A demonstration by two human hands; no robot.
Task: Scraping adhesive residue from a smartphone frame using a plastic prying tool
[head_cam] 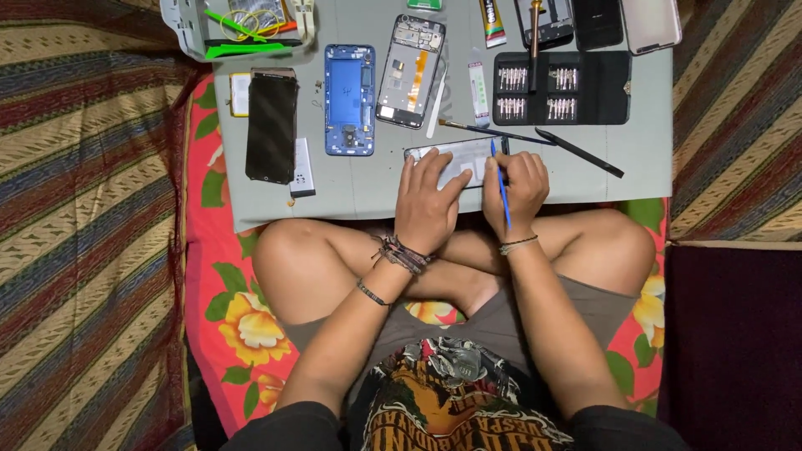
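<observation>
Crossed bare legs and two forearms with wrist bands are seen nearest the lens, above a red floral cloth (219, 276). Beyond them a grey work mat (368, 188) is laid.

Work in hand: a phone panel (458, 157), pale and long, lies flat at the near edge of the mat, at about 12 o'clock from the knees. It is pressed down by the left hand (428, 203), whose fingers are spread flat over its left half. A thin blue tool (501, 185) is gripped pen-fashion by the right hand (518, 190), fingers closed round the shaft, with the tip set at the panel's right part. The step is judged to be prying or scraping along the panel; whether the tip is under an edge cannot be told. A steady hold-down and a shallow tool angle would be called for.

Surrounding items, by clock position from the panel:
- 1 o'clock: a black bit case (561, 88), open, with rows of silvery bits.
- 2 to 3 o'clock: a black pry tool (580, 153) and a slim brush (493, 132).
- 12 o'clock: a glue tube (492, 22) with a red and yellow label, and a narrow white strip pack (479, 93) with green marking.
- 11 o'clock: an opened phone body (410, 71) and a blue phone frame (349, 100).
- 9 to 10 o'clock: a dark screen panel (271, 125), with a small white labelled block (302, 169) just beside it.
- Far 10 o'clock: a grey tray (190, 25) holding green tools.
</observation>
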